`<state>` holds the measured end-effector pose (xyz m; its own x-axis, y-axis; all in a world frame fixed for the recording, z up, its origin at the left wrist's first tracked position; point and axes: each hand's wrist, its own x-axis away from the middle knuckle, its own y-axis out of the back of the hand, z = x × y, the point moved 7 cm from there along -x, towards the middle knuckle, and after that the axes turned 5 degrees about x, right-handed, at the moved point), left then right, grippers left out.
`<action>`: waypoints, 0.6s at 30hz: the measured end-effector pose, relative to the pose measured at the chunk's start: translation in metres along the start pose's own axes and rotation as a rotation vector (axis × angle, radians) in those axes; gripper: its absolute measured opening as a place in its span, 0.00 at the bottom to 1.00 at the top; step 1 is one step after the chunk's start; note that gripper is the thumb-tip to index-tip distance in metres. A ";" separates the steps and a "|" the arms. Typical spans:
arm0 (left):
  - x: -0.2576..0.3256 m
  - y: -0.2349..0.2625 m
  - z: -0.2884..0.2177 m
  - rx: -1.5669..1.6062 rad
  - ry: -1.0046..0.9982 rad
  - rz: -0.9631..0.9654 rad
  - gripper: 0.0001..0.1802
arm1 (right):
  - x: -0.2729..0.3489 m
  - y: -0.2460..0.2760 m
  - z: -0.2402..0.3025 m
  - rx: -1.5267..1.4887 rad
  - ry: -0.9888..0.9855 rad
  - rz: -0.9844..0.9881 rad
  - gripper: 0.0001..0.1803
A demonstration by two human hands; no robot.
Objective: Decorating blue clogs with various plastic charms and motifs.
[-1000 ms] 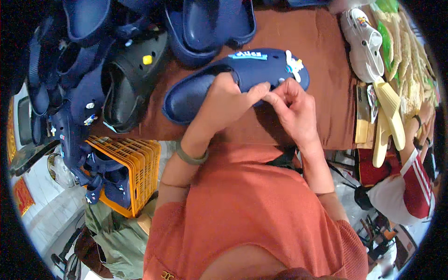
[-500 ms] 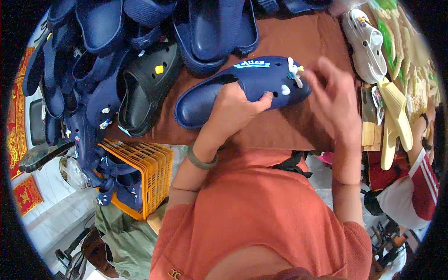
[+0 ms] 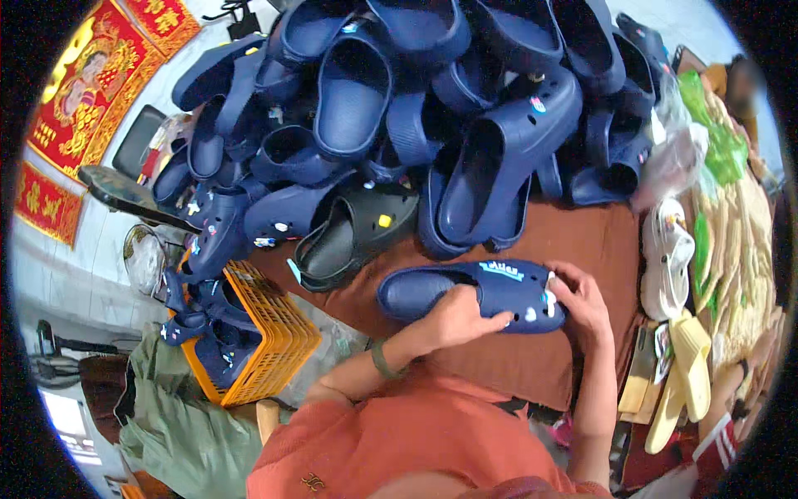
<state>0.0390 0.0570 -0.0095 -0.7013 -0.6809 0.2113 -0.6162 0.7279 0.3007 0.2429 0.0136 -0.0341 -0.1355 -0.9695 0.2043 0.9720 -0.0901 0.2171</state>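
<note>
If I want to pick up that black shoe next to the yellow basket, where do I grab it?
Probably by the heel rim of the black clog, reaching from the near left: its opening faces up and that end is bare, while the blue clogs crowd its toe.

A single clog point(image 3: 482, 293) lies on the worktop point(image 3: 582, 241), flanked by the hands — left hand point(image 3: 460, 316), right hand point(image 3: 582, 303). Behind it a heap of clogs point(image 3: 416, 108) is piled; a crate point(image 3: 266, 333) stands left — below the worktop's edge.
</note>
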 end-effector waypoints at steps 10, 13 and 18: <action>0.013 -0.005 -0.012 0.084 -0.129 -0.066 0.21 | 0.004 -0.012 0.006 -0.366 -0.013 0.146 0.39; 0.008 -0.007 0.000 0.068 -0.140 -0.155 0.26 | 0.005 -0.009 0.001 -0.369 -0.030 0.085 0.38; 0.017 -0.006 -0.013 -0.018 -0.291 -0.361 0.18 | 0.003 -0.009 0.024 -0.337 0.134 0.090 0.37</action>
<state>0.0355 0.0396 0.0046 -0.5160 -0.8376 -0.1794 -0.8350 0.4449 0.3238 0.2289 0.0170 -0.0124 -0.0423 -0.9961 0.0769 0.9905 -0.0519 -0.1272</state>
